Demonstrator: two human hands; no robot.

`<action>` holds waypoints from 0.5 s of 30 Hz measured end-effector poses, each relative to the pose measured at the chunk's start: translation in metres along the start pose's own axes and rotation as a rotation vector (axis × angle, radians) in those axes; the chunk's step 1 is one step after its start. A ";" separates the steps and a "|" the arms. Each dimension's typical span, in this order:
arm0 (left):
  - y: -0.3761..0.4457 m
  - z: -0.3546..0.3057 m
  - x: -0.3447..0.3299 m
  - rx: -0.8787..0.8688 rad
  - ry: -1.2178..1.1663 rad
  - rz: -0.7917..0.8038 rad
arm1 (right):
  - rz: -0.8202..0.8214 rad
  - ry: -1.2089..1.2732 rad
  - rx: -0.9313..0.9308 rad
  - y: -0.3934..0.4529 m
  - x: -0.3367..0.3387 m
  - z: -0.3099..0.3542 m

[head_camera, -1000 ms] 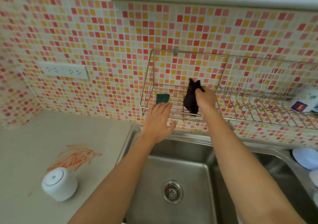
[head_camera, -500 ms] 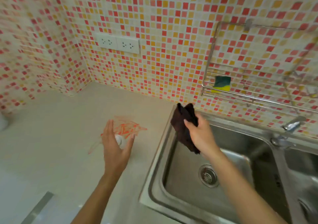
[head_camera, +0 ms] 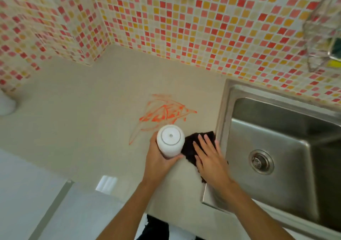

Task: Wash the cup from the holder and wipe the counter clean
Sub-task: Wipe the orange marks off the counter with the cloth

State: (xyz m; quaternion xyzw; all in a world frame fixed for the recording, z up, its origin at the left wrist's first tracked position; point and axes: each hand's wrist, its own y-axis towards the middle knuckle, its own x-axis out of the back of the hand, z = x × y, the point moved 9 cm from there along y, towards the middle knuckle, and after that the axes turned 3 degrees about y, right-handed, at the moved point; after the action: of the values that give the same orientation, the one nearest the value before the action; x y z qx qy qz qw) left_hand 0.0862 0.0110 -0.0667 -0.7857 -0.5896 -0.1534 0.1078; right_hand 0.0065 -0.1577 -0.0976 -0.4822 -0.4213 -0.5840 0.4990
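While the left hand (head_camera: 159, 158) grips one white cup (head_camera: 170, 140), the right hand's (head_camera: 210, 158) straight fingers (head_camera: 202, 145) press one dark cloth (head_camera: 192, 145).

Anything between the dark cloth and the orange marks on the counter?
Yes. The upside-down white cup, gripped by the left hand, sits between the dark cloth under the flat right hand and the orange scribble. Its base overlaps the scribble's near edge in this view.
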 end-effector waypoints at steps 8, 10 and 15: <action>0.021 -0.012 0.055 -0.005 0.044 -0.077 | -0.014 -0.063 -0.034 -0.024 -0.005 0.056; 0.047 -0.021 0.093 0.006 0.056 -0.169 | 0.003 0.049 0.068 -0.035 -0.017 0.122; 0.096 -0.024 0.158 -0.014 0.078 -0.282 | -0.064 0.055 0.102 0.132 -0.033 0.142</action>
State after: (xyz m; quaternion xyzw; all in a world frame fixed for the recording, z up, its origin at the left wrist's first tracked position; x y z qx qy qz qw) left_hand 0.2165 0.1161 0.0147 -0.6893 -0.6884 -0.2015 0.1023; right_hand 0.1587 -0.0333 -0.1027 -0.4261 -0.4517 -0.5907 0.5153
